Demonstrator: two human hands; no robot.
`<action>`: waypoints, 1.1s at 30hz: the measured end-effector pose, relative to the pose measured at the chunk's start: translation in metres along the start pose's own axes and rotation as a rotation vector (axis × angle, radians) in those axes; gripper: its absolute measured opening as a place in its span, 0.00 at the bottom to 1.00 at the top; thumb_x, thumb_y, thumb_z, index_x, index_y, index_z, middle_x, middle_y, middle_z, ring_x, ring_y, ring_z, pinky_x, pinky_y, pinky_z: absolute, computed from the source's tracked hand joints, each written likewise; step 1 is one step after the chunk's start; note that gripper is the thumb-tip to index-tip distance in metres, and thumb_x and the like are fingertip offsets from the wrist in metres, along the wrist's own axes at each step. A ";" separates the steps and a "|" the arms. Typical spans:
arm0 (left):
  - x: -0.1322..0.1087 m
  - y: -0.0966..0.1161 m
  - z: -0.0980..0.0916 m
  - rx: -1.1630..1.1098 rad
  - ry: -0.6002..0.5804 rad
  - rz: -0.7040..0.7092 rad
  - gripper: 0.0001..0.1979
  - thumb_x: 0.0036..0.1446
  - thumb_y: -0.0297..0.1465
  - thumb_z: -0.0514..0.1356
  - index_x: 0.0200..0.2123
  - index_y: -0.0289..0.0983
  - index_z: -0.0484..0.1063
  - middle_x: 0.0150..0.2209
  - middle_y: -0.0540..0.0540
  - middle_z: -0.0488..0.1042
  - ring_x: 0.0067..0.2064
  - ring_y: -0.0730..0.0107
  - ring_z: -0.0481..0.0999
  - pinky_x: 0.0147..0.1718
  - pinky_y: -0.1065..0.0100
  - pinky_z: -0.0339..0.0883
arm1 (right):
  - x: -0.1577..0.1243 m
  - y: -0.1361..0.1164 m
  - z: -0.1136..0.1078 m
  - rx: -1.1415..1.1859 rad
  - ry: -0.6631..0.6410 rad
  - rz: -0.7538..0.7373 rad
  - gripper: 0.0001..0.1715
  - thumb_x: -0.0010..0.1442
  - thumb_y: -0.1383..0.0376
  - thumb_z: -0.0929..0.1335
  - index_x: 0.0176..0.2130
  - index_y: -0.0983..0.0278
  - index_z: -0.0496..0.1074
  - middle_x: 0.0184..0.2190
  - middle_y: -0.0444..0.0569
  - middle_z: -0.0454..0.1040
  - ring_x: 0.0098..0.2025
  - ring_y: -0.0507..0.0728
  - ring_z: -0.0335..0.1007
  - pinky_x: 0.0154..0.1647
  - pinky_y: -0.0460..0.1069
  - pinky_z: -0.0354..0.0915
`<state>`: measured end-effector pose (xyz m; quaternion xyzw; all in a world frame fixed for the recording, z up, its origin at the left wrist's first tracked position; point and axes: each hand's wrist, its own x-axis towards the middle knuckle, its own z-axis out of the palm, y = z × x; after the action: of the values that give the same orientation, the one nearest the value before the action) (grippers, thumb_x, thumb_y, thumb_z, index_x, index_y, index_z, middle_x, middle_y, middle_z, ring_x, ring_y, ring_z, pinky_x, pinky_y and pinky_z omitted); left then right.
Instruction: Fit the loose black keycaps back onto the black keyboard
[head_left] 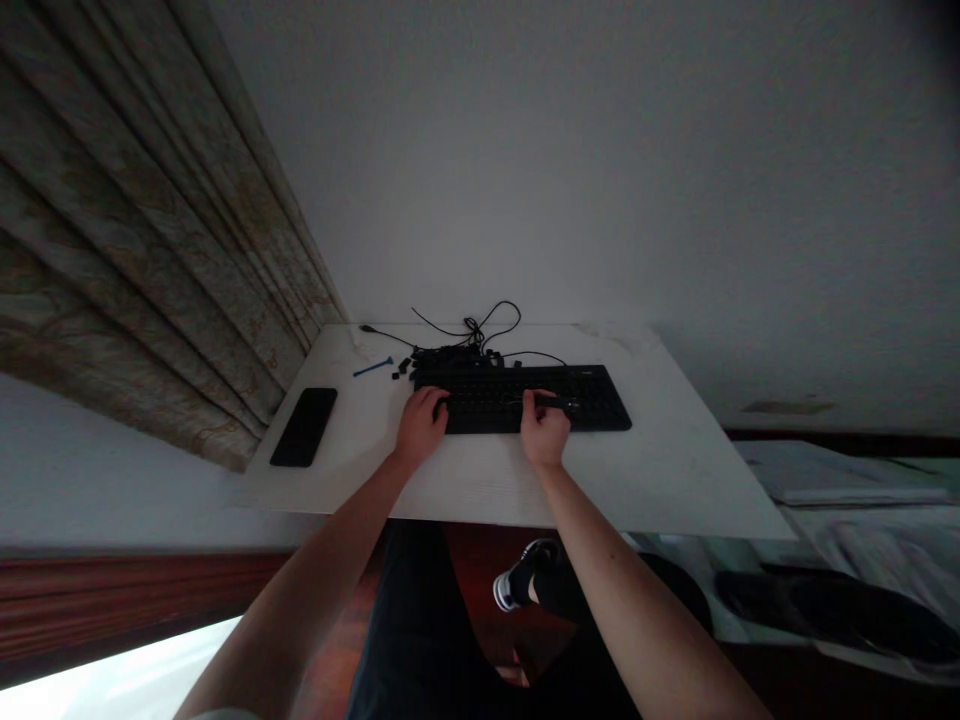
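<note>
Left hand: the left hand (421, 425) is resting at the keyboard's near left corner, its curled fingers (435, 400) touching the keys without clearly grasping anything.
Right hand: the right hand (544, 430) is lying over the keyboard's right half, its fingers (541, 400) meeting a small dark object (559, 403); whether they are pinching it, I cannot tell.
Main thing: the black keyboard (487, 405) is lying mid-table, between both hands.
Around it: loose black keycaps (446, 358) are heaping at 11 o'clock, a black cable (487, 322) is tangling at 12, a blue plastic stick (373, 367) is lying at 10, and a black smartphone (304, 427) is sitting at 9 on the white tabletop (660, 450).
Progress: some keycaps are lying off the board, while most rows are appearing filled; the exact count is too small to tell.
</note>
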<state>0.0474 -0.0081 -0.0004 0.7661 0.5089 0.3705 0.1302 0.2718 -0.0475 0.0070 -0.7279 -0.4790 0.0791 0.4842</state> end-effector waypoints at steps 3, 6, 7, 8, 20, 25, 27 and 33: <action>-0.013 0.005 0.000 -0.025 0.004 -0.007 0.15 0.59 0.22 0.57 0.49 0.40 0.73 0.49 0.43 0.74 0.53 0.60 0.74 0.57 0.55 0.69 | -0.001 0.000 -0.002 0.010 0.001 0.012 0.34 0.67 0.44 0.59 0.40 0.68 0.78 0.25 0.52 0.74 0.29 0.59 0.72 0.35 0.51 0.66; -0.013 0.005 0.000 -0.035 0.021 -0.036 0.16 0.58 0.22 0.57 0.48 0.40 0.72 0.49 0.43 0.74 0.53 0.60 0.75 0.56 0.55 0.70 | -0.005 -0.004 -0.003 0.047 0.000 0.011 0.33 0.66 0.44 0.60 0.39 0.68 0.78 0.25 0.53 0.76 0.30 0.59 0.75 0.35 0.50 0.67; -0.011 0.005 0.000 -0.032 0.013 -0.039 0.16 0.57 0.22 0.58 0.48 0.40 0.73 0.48 0.43 0.74 0.52 0.60 0.75 0.56 0.55 0.70 | -0.006 -0.007 -0.002 0.068 -0.014 0.006 0.32 0.66 0.44 0.61 0.39 0.68 0.78 0.25 0.53 0.76 0.30 0.59 0.76 0.34 0.50 0.67; -0.010 0.004 0.000 -0.026 0.000 -0.037 0.15 0.57 0.22 0.58 0.47 0.40 0.73 0.48 0.43 0.75 0.52 0.59 0.75 0.56 0.55 0.70 | -0.006 -0.011 -0.001 0.095 -0.035 -0.001 0.31 0.66 0.44 0.61 0.38 0.67 0.78 0.25 0.53 0.77 0.30 0.60 0.77 0.34 0.49 0.68; -0.009 0.004 0.002 0.021 -0.047 -0.005 0.21 0.58 0.26 0.61 0.55 0.40 0.69 0.49 0.41 0.75 0.53 0.55 0.74 0.54 0.53 0.69 | 0.021 -0.079 0.038 0.023 -0.552 -0.021 0.19 0.64 0.57 0.68 0.25 0.63 0.75 0.20 0.52 0.76 0.28 0.60 0.78 0.33 0.49 0.71; -0.007 0.002 0.002 0.044 -0.072 0.005 0.16 0.57 0.24 0.60 0.50 0.39 0.72 0.46 0.41 0.75 0.51 0.55 0.74 0.54 0.53 0.69 | 0.019 -0.092 0.043 -0.084 -0.625 -0.075 0.18 0.65 0.58 0.67 0.29 0.66 0.77 0.24 0.55 0.79 0.32 0.60 0.79 0.36 0.48 0.70; -0.007 0.002 0.002 0.065 -0.089 0.008 0.14 0.58 0.24 0.59 0.47 0.38 0.73 0.44 0.41 0.76 0.50 0.55 0.74 0.53 0.53 0.69 | 0.019 -0.098 0.043 -0.157 -0.653 -0.086 0.18 0.65 0.57 0.67 0.31 0.67 0.79 0.27 0.57 0.80 0.35 0.61 0.80 0.38 0.49 0.70; -0.007 0.001 0.004 0.119 -0.086 0.019 0.10 0.58 0.24 0.60 0.44 0.37 0.75 0.42 0.42 0.76 0.49 0.57 0.74 0.52 0.55 0.69 | 0.022 -0.113 0.043 -0.316 -0.762 -0.082 0.18 0.63 0.58 0.69 0.43 0.71 0.80 0.41 0.61 0.81 0.46 0.63 0.79 0.43 0.49 0.69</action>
<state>0.0497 -0.0138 -0.0058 0.7925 0.5166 0.3074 0.1028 0.1883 0.0050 0.0811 -0.6922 -0.6588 0.2492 0.1572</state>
